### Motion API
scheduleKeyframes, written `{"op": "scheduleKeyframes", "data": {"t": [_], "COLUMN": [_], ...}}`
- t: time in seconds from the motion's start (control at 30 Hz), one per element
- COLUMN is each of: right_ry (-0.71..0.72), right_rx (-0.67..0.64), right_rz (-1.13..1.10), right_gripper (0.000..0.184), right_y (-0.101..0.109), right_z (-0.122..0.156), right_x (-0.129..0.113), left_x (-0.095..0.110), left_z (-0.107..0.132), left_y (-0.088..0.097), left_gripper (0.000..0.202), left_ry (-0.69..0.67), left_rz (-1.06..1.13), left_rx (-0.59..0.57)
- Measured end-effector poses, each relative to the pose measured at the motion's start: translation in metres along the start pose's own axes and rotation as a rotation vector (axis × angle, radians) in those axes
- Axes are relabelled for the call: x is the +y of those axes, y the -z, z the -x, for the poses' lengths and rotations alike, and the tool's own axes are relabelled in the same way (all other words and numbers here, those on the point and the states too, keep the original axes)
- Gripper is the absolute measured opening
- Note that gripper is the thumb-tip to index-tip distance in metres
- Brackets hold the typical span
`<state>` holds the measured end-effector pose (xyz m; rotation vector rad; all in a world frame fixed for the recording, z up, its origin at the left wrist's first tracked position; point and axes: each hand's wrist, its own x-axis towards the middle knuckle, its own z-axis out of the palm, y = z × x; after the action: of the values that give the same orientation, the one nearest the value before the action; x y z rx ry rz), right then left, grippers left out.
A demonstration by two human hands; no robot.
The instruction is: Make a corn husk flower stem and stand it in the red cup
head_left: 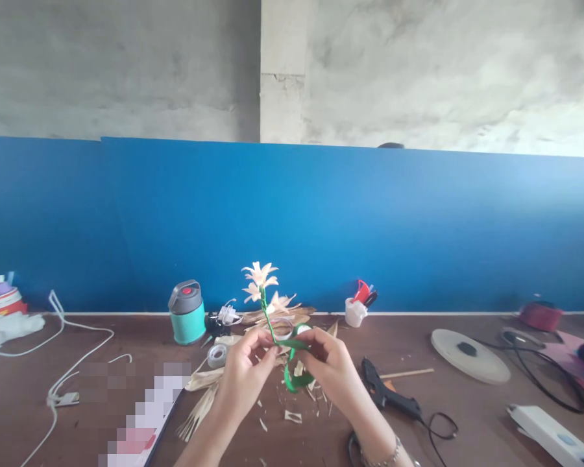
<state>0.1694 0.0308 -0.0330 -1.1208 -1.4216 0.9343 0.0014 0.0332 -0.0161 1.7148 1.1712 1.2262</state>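
Working the wrap here: my left hand and right hand sit close together, pinching green tape onto the husk flower's stem, hot glue gun just off my right hand.

- brown table carrying all items
- black hot glue gun lying right, cord trailing
- tape roll and dried husk scraps sitting centre
- teal flask standing at back
- white disc lying right

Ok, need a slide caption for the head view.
Left hand and right hand hold a pale handmade flower and green tape above a brown table, near a glue gun.
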Motion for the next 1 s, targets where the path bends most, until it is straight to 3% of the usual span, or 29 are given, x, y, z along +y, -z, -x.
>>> {"op": "scheduleKeyframes", "data": {"t": [0.07, 0.2, 0.33, 0.43, 0.53, 0.67, 0.77, 0.83, 1.0], "right_ry": [-0.035, -0.128, -0.222, -0.224, -0.207, -0.126, -0.039, 0.008, 0.097], "right_rx": [-0.062, -0.242, -0.235, -0.226, -0.171, -0.075, -0.034, -0.035, -0.067], "right_rz": [-0.018, -0.278, -0.356, -0.295, -0.302, -0.183, -0.046, 0.016, 0.119], "right_gripper": [0.019, 0.037, 0.042, 0.039, 0.037, 0.03, 0.023, 0.021, 0.035], "right_y": [0.007, 0.011, 0.001, -0.002, -0.001, 0.001, 0.001, 0.0, 0.0], "right_z": [-0.001, 0.002, 0.003, 0.002, -0.001, -0.005, -0.005, -0.004, -0.001], "right_x": [0.0, -0.005, -0.011, -0.008, -0.001, 0.004, 0.002, 0.0, -0.002], "left_x": [-0.005, -0.014, -0.02, -0.021, -0.019, -0.011, -0.005, -0.004, -0.004], "left_z": [-0.001, 0.0, 0.002, 0.004, 0.005, 0.005, 0.005, 0.005, 0.004], "left_y": [0.001, 0.002, 0.001, -0.003, -0.006, -0.008, -0.009, -0.01, -0.016], "left_gripper": [0.01, 0.015, 0.026, 0.027, 0.024, 0.013, 0.023, 0.028, 0.026], "left_ry": [-0.103, -0.381, -0.678, -0.752, -0.626, -0.237, 0.132, 0.303, 0.488], "left_rz": [-0.162, -0.411, -0.524, -0.515, -0.363, -0.106, 0.028, 0.157, 0.472], "left_rx": [0.056, 0.092, 0.04, 0.018, 0.017, 0.038, -0.103, -0.166, -0.16]}}
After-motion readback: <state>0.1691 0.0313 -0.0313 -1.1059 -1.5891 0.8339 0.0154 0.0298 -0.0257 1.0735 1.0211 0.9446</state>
